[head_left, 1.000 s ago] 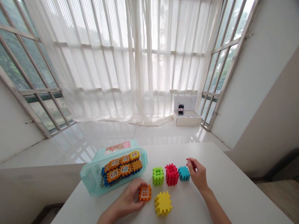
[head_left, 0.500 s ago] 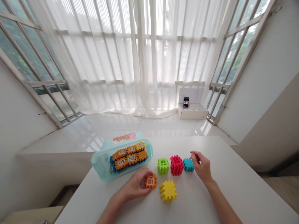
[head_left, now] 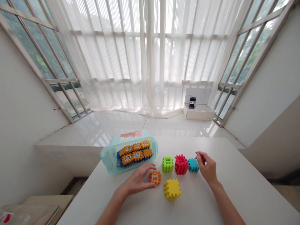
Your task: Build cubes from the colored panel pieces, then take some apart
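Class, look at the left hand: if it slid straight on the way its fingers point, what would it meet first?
The orange window block, which sits in the opening of the left hand. Beyond it, probably the green block, though depth is uncertain.

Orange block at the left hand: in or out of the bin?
Out: the orange block sits on the table, apart from the bin, the left hand spread around it.

Left hand curves loosely around orange block; right hand beside blue block. Red block, green block between; yellow block nearer; teal bin holds pieces.
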Motion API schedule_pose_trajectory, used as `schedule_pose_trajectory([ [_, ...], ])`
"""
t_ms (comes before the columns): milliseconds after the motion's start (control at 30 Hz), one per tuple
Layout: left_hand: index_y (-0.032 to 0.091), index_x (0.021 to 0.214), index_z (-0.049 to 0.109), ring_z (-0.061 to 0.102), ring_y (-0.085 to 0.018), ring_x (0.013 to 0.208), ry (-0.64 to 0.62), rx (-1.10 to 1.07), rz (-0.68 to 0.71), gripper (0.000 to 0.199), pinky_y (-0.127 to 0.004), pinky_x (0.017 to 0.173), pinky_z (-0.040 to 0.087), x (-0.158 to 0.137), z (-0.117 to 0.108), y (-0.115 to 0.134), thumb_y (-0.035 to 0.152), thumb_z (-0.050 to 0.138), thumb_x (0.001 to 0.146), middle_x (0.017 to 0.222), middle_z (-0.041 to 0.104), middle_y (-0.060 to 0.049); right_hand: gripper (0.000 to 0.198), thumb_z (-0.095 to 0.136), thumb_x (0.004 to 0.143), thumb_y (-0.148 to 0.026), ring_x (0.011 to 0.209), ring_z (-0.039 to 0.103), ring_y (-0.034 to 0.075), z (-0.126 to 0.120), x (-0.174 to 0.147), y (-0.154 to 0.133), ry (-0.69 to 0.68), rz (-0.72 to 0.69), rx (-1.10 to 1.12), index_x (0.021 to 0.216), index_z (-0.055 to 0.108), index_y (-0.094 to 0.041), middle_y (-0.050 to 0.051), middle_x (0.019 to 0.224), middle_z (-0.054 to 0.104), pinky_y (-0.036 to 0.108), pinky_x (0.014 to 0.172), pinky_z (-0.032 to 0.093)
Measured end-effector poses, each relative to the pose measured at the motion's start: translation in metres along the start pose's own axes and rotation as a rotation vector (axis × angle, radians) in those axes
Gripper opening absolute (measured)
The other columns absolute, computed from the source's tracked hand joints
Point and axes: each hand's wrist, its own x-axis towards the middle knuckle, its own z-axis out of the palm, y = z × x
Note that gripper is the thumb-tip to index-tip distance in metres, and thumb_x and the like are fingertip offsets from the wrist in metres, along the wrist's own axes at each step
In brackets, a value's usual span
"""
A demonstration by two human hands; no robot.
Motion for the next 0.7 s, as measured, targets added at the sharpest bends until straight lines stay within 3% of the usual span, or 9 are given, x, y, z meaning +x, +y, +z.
schedule_pose_trajectory([
  [100,0.023,0.102,0.062,0.061,-0.023,0.109,0.23,0.096,-0.005,0.02,-0.039,0.097,0.049,0.002,-0.008,-0.004,0.038,0.059,0.09,0.114,0.066,-0.008,0.023,0.055,0.091,-0.035,0.054,0.056,0.014,0.0,0.0,-0.001,0.005,0.001,0.01,0.092,0.069,-0.018,0.002,0.068,0.067,0.026,0.052,0.046],
  [200,0.023,0.101,0.064,0.06,-0.025,0.107,0.497,0.332,-0.019,0.017,-0.043,0.098,0.045,0.003,-0.018,-0.013,0.033,0.052,0.094,0.109,0.068,-0.008,0.022,0.055,0.091,-0.034,0.053,0.055,0.013,0.0,0.0,-0.002,0.009,-0.004,0.011,0.092,0.069,-0.018,0.001,0.068,0.066,0.025,0.051,0.046],
  [267,0.023,0.108,0.065,0.058,-0.029,0.11,0.594,0.507,-0.061,0.021,-0.047,0.099,0.043,0.002,-0.023,-0.02,0.033,0.055,0.092,0.115,0.067,-0.009,0.022,0.055,0.091,-0.034,0.054,0.055,0.013,0.001,0.0,-0.003,0.01,-0.007,0.012,0.092,0.069,-0.018,0.001,0.068,0.066,0.025,0.052,0.046],
  [433,0.021,0.107,0.069,0.06,-0.032,0.105,0.569,0.75,-0.09,0.024,-0.048,0.089,0.046,-0.003,-0.028,-0.037,0.033,0.056,0.091,0.113,0.071,-0.008,0.021,0.055,0.091,-0.033,0.052,0.055,0.013,0.0,0.0,-0.002,0.024,-0.022,0.02,0.092,0.069,-0.017,0.001,0.067,0.066,0.024,0.051,0.045],
  [700,0.02,0.103,0.071,0.065,-0.025,0.089,0.634,0.794,0.067,0.02,-0.04,0.08,0.051,-0.005,-0.032,-0.041,0.029,0.057,0.093,0.102,0.075,-0.004,0.02,0.055,0.091,-0.032,0.053,0.055,0.013,-0.001,0.0,-0.001,0.033,-0.048,0.011,0.092,0.069,-0.018,0.001,0.068,0.067,0.024,0.052,0.045],
])
